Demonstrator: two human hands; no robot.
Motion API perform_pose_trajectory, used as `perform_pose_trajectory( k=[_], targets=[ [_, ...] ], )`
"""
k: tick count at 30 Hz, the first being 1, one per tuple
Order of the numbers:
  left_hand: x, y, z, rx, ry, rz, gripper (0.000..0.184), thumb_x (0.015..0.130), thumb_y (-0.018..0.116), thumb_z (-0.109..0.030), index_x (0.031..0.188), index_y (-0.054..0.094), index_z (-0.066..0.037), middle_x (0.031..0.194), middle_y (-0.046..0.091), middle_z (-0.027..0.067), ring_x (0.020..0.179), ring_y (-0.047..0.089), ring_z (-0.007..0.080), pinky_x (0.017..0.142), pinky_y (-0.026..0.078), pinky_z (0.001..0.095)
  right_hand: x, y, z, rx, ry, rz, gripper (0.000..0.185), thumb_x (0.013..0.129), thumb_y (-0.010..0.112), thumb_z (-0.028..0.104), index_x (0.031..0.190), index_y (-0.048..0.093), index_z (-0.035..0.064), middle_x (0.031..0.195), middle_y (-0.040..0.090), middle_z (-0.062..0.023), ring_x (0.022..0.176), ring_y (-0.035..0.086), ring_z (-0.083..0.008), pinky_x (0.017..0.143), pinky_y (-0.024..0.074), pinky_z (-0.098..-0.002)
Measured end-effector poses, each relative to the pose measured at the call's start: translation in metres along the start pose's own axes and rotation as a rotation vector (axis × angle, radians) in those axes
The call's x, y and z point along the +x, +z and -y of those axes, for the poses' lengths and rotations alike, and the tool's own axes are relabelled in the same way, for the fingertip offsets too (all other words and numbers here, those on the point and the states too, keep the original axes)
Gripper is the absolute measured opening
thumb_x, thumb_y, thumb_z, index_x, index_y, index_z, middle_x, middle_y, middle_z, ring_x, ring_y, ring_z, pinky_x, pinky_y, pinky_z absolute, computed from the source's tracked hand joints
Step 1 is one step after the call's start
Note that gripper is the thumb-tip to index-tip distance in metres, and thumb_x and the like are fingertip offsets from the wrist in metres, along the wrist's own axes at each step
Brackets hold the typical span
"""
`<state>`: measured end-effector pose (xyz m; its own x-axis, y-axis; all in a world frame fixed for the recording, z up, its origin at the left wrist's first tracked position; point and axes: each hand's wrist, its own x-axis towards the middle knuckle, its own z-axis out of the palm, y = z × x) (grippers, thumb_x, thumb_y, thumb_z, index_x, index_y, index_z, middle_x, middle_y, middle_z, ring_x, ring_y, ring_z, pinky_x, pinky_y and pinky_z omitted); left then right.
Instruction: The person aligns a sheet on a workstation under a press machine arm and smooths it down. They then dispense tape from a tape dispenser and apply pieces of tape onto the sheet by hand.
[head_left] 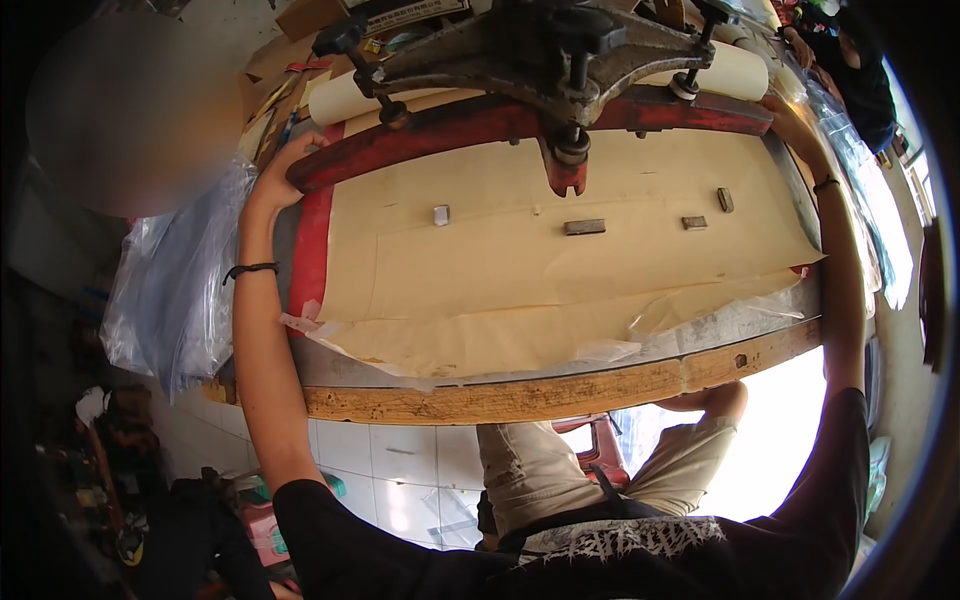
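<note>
- Head view: red bar (430, 147) spans left-right above paper sheet (470, 270), far side of bench (480, 402).
- Left hand (283, 172) curls round its left end.
- Right hand (792, 122) at right end; fingers hidden, can't tell grip.
- Neither hand clearly nearer.

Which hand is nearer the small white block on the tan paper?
Left. The left hand, at one end of the long red bar, is left of the white block; the right hand is farther, at the other end.
</note>
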<state>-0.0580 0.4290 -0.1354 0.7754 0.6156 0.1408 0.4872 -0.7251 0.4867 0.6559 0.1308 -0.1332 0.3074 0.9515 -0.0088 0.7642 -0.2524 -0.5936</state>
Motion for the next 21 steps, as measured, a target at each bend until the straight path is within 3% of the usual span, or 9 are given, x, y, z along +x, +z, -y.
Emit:
perform_pose_trajectory(
  k=[6,8,11,14,17,21],
  targets=[
    [-0.011,-0.004,-0.017,-0.172,-0.107,-0.009,0.023,0.086,0.067,0.005,0.108,0.062,0.0,0.104,0.068,0.0054,0.098,0.061,0.0099,0.085,0.046,0.0234,0.0,-0.001,-0.009,0.042,-0.158,0.02,0.041,0.091,0.057,0.013,0.13,0.063,0.0005,0.125,0.066,-0.0051,0.116,0.057,-0.011,0.101,0.0428,-0.0271],
    [-0.008,-0.009,-0.026,-0.099,-0.201,0.028,0.026,0.085,0.065,0.009,0.11,0.063,0.002,0.105,0.07,0.0071,0.099,0.063,0.0101,0.085,0.047,0.0236,0.004,-0.003,-0.012,-0.051,-0.179,0.035,0.043,0.09,0.058,0.013,0.131,0.062,0.0012,0.126,0.066,-0.0057,0.116,0.057,-0.0116,0.102,0.0424,-0.0274],
    [-0.004,-0.014,-0.002,-0.223,-0.209,0.093,0.029,0.085,0.064,0.011,0.113,0.064,0.003,0.106,0.07,0.0076,0.099,0.064,0.0115,0.084,0.05,0.0259,0.002,-0.002,-0.007,-0.109,-0.198,0.034,0.043,0.091,0.059,0.015,0.132,0.062,0.0023,0.126,0.065,-0.0063,0.115,0.057,-0.0125,0.102,0.0424,-0.0278],
    [-0.004,-0.02,-0.015,-0.207,-0.402,0.097,0.032,0.084,0.064,0.012,0.115,0.064,0.003,0.106,0.071,0.0082,0.099,0.065,0.0128,0.084,0.051,0.027,0.005,-0.002,-0.019,-0.121,-0.218,0.017,0.041,0.091,0.06,0.017,0.13,0.063,0.0032,0.126,0.065,-0.0058,0.115,0.057,-0.0127,0.102,0.0429,-0.0281],
    [-0.008,-0.02,-0.012,-0.141,-0.283,0.1,0.034,0.083,0.063,0.014,0.115,0.066,0.003,0.106,0.071,0.0082,0.098,0.065,0.0132,0.081,0.052,0.0271,0.004,-0.003,-0.011,-0.097,-0.184,0.065,0.04,0.092,0.061,0.018,0.129,0.064,0.0033,0.127,0.064,-0.0056,0.117,0.056,-0.0127,0.103,0.0426,-0.0285],
    [-0.009,-0.021,-0.018,-0.113,-0.315,0.087,0.034,0.081,0.06,0.017,0.112,0.068,0.005,0.103,0.071,0.0071,0.096,0.065,0.0141,0.076,0.053,0.0279,-0.006,0.0,0.008,-0.202,-0.156,0.041,0.043,0.091,0.064,0.016,0.132,0.061,0.0026,0.133,0.061,-0.0077,0.124,0.053,-0.0165,0.105,0.0418,-0.0304]
  ],
)
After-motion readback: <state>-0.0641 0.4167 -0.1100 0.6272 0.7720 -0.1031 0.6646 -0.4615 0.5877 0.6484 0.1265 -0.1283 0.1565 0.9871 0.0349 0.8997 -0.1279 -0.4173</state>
